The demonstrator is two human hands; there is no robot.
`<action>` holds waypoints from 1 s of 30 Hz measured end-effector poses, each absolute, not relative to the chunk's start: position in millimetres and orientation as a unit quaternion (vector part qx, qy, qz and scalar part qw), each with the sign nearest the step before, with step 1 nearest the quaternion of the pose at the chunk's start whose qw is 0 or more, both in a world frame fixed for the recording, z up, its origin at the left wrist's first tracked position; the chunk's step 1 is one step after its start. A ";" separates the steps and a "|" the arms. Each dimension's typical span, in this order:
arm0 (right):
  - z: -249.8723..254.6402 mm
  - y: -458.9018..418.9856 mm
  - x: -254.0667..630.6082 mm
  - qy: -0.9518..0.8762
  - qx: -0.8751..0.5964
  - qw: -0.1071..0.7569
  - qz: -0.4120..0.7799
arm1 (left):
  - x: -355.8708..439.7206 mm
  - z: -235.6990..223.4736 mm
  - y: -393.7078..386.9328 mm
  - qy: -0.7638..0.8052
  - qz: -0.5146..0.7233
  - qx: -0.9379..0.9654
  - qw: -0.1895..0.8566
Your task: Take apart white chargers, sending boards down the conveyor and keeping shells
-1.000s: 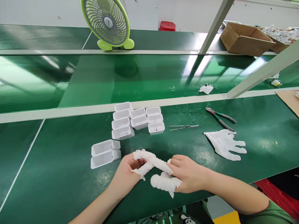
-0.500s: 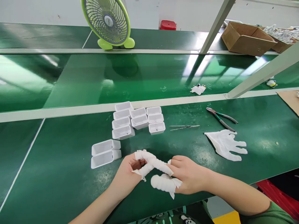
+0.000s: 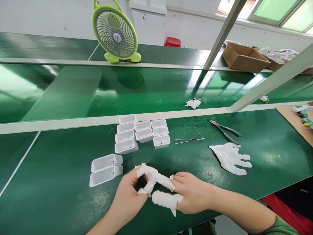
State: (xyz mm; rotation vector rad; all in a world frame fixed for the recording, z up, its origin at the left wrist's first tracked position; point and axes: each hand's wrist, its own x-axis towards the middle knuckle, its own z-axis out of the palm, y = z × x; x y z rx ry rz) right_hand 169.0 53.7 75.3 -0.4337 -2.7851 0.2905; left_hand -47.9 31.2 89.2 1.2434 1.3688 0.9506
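Note:
My left hand (image 3: 133,192) is at the front of the table. Its thumb and index finger are sheathed in crinkled white wrap (image 3: 148,170) and bent into a ring, their tips meeting. Against those tips rests the index finger of my right hand (image 3: 189,192), also covered in white wrap (image 3: 164,181). Whether anything lies between the touching fingertips is hidden. The right thumb, wrapped in white (image 3: 163,199), stretches out below, apart from the index finger. My other right fingers are bare and curled. Left of my hands stand two white rectangular boxes (image 3: 102,176), side by side.
Behind my hands, several small white boxes (image 3: 127,146) stand in rows. Tweezers (image 3: 189,140), green-handled cutting pliers (image 3: 226,132) and a white glove (image 3: 231,158) lie to the right. A ledge (image 3: 146,116) borders the green surface behind. Farther back are a fan (image 3: 116,36) and cardboard box (image 3: 244,58).
The camera view has tilted up a little, so things sit lower in the picture and more wall shows. My hands keep nearly the same pose, fingertips still together.

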 end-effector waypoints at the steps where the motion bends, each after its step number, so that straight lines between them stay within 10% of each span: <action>1: 75.8 54.7 169.8 -0.973 -0.150 0.147 0.099 | -47.4 87.9 31.1 0.569 0.389 0.515 0.509; 11: 95.6 52.0 164.7 -0.909 -0.216 0.075 0.348 | -47.8 79.7 29.9 0.558 0.359 0.478 0.575; 17: 81.8 57.5 171.4 -0.958 -0.165 0.194 0.132 | -44.9 82.0 28.3 0.493 0.378 0.420 0.661; 30: 74.2 45.8 162.9 -0.965 -0.059 0.223 0.124 | -41.4 94.2 34.3 0.470 0.266 0.472 0.697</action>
